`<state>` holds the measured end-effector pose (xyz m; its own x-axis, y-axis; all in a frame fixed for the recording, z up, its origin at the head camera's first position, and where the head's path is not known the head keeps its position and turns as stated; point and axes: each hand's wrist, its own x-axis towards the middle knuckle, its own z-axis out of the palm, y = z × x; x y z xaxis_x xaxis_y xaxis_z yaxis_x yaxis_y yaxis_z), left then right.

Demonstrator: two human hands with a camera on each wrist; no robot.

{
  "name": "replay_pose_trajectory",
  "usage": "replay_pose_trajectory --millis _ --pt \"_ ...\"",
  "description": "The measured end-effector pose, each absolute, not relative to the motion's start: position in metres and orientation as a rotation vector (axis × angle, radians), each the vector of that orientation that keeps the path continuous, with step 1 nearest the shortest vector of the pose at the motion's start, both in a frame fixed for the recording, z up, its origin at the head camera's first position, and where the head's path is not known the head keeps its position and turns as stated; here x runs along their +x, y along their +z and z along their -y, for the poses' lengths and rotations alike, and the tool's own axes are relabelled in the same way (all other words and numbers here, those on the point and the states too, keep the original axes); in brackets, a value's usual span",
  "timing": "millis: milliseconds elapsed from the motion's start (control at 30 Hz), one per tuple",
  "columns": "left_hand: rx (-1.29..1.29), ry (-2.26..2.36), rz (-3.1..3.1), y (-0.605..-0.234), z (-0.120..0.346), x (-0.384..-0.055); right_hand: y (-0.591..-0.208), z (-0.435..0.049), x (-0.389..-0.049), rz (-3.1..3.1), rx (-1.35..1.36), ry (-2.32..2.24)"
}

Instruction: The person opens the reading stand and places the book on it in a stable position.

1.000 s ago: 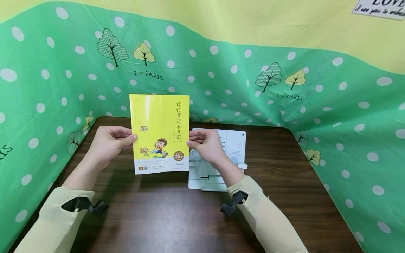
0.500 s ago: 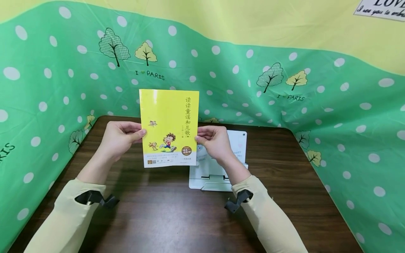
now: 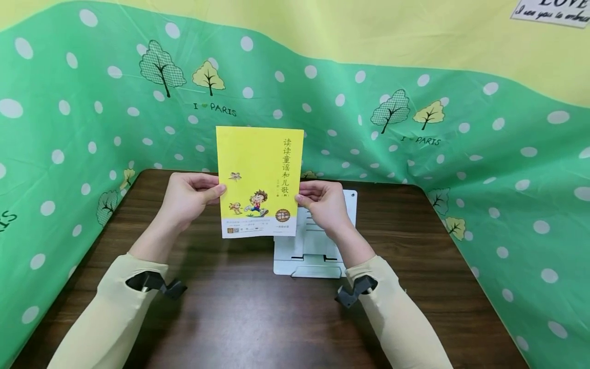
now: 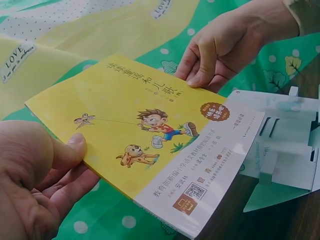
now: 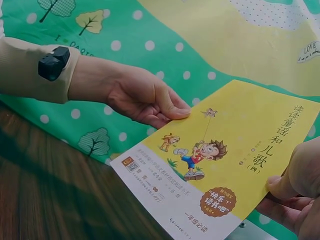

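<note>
A yellow book with a cartoon child, a dog and Chinese lettering on its cover is held upright above the table, cover toward the head camera. My left hand pinches its left edge, thumb on the front and fingers behind. At the opposite edge my right hand grips it the same way. Behind the right hand, a pale mint book stand with slots and a front ledge rests on the table, partly covered by the book and that hand. The left wrist view shows the stand's ledge beyond the book.
The dark wood table runs up to a green and yellow polka-dot cloth that hangs behind it and at both sides. Each cream sleeve carries a black wrist mount.
Both hands have carried the book to the right and slightly upward, so it now overlaps the left part of the book stand. The stand has stayed in place.
</note>
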<state>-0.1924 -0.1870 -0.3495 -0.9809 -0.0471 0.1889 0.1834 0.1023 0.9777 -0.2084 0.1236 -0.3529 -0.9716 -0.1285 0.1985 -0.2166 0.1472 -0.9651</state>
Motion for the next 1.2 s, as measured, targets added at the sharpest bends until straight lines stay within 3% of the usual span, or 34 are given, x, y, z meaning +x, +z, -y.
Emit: replay_pose_trajectory --millis 1200 --pt "-0.155 -2.055 2.206 -0.352 0.135 -0.218 -0.348 -0.171 -0.216 2.35 0.205 1.843"
